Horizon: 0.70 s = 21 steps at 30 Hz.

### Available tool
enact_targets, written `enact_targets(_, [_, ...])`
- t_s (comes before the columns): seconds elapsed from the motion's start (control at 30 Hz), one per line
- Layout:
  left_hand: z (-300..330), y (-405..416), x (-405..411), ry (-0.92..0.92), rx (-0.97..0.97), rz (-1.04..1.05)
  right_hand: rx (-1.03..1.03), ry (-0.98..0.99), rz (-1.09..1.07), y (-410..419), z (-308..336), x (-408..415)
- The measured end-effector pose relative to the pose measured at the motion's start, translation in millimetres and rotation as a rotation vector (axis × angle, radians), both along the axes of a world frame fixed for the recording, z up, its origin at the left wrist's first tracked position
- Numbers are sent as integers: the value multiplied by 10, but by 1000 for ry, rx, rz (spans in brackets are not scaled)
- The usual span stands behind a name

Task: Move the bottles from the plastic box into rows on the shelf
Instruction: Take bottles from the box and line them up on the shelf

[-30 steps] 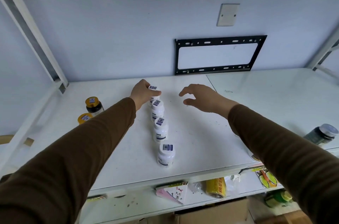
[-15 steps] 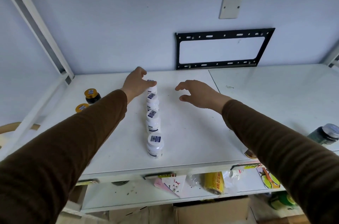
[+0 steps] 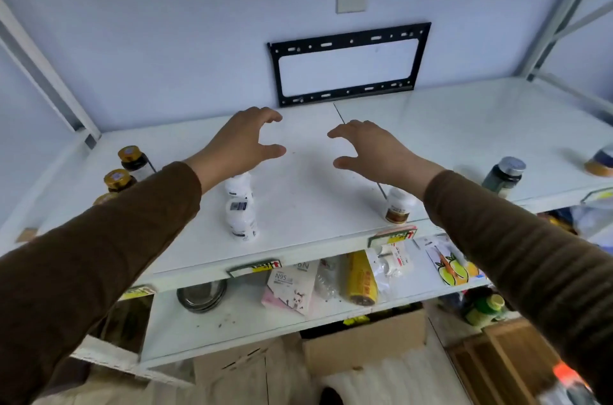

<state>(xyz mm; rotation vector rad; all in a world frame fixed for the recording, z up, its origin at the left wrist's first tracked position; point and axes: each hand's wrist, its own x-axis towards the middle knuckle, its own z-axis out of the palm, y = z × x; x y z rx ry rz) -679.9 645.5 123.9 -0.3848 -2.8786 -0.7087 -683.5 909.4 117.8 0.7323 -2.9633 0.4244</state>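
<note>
A row of white bottles (image 3: 241, 213) with barcode caps stands on the white shelf (image 3: 315, 202), running front to back; my left forearm hides the far ones. My left hand (image 3: 242, 142) hovers above the far end of the row, fingers loosely curved, holding nothing. My right hand (image 3: 368, 149) hovers to the right of it, fingers spread and empty. Another white bottle with a brown label (image 3: 398, 205) stands near the shelf's front edge under my right wrist. The plastic box is not in view.
Gold-capped dark jars (image 3: 131, 157) stand at the shelf's left, a dark bottle with a grey cap (image 3: 504, 174) at the right. A black bracket (image 3: 348, 63) hangs on the wall. The lower shelf holds a metal bowl (image 3: 202, 295), packets and a yellow roll (image 3: 360, 278). Cardboard boxes sit below.
My left hand has let go of the farthest white bottle and lifted off the row. The view has tilted downward, showing the lower shelf and boxes.
</note>
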Motion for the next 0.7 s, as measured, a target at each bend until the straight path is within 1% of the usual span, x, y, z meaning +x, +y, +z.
enact_targets(0.23, [-222,815,721,-24,-20,-216,-18,29,-163,758,-96,1140])
enact_targets(0.43, [-455,1686,1312,-60,20,-353,39,-9,-298,1458,-271,2016])
enact_targets(0.6, [-700,2474,1688,-165,97,-438,17,-44,-407,2144,-480,2632])
enact_targets(0.7, [-918,3038,1915,-211,65,-478,7,-90,-460,2657,-666,2987])
